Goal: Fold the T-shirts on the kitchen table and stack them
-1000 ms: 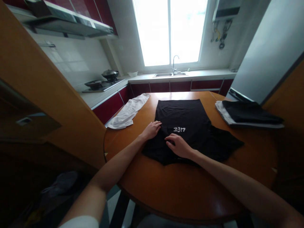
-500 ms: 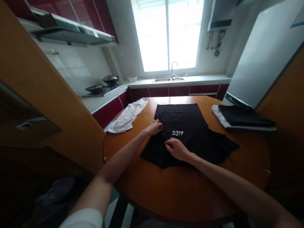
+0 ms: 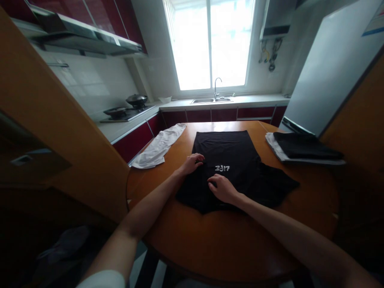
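Observation:
A black T-shirt (image 3: 232, 146) with white lettering lies spread on the round wooden table (image 3: 207, 244), its hem toward the window and its neck toward me. My left hand (image 3: 193, 163) is at the shirt's left edge, fingers loosely bent with a gap to the thumb. Just below and left of the lettering, my right hand (image 3: 222, 187) rests over the cloth, palm down. Its fingers are curved, the thumb a little apart, and I see no cloth pinched in either hand.
At the table's far left lies a white garment (image 3: 160, 147). Folded black and white clothes (image 3: 306, 146) are stacked at the right. Beyond the table are a counter with a sink (image 3: 204, 101), a stove with a wok (image 3: 137, 100), and a fridge (image 3: 330, 68).
My left hand has lifted slightly and its fingers have parted from the thumb. The right hand has stayed nearly still. The whole view has shifted a little.

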Demonstrator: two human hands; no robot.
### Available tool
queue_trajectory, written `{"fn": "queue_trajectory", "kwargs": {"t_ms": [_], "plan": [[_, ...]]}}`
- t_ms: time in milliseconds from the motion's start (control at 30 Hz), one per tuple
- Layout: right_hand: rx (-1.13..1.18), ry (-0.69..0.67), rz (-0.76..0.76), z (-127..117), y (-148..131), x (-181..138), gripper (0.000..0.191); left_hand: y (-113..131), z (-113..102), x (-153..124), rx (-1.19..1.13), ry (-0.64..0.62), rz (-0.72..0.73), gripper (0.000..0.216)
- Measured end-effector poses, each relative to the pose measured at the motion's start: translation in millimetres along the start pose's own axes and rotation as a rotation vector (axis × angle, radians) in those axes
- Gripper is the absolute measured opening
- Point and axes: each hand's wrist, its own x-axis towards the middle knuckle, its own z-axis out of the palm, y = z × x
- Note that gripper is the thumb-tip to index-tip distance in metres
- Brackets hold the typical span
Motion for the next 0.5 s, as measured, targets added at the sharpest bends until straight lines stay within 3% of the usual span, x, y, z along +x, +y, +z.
{"fn": "queue_trajectory", "kwargs": {"t_ms": [100, 167, 233, 300, 433, 500], "plan": [[-0.128, 0.016, 0.032, -3, 1, -2, 0.026, 3, -19, -3, 0.021, 0.109, 0.032, 0.021], [-0.159, 0.069, -0.021, -4, 1, -2, 0.026, 6, -30, -7, 0.049, 0.217, -0.003, 0.025], [-0.152, 0.107, -0.114, -4, 1, -2, 0.026, 10, -32, -15, 0.077, 0.242, -0.026, 0.033], [-0.144, 0.104, -0.215, 0, 2, -2, 0.029, 15, -23, -27, 0.123, 0.129, -0.015, 0.038], [-0.185, -0.030, -0.315, 12, 5, -7, 0.049, 20, 3, -47, 0.278, -0.271, -0.065, 0.061], [-0.198, -0.040, -0.300, 14, 5, -8, 0.052, 19, 7, -48, 0.303, -0.337, -0.088, 0.064]]}}
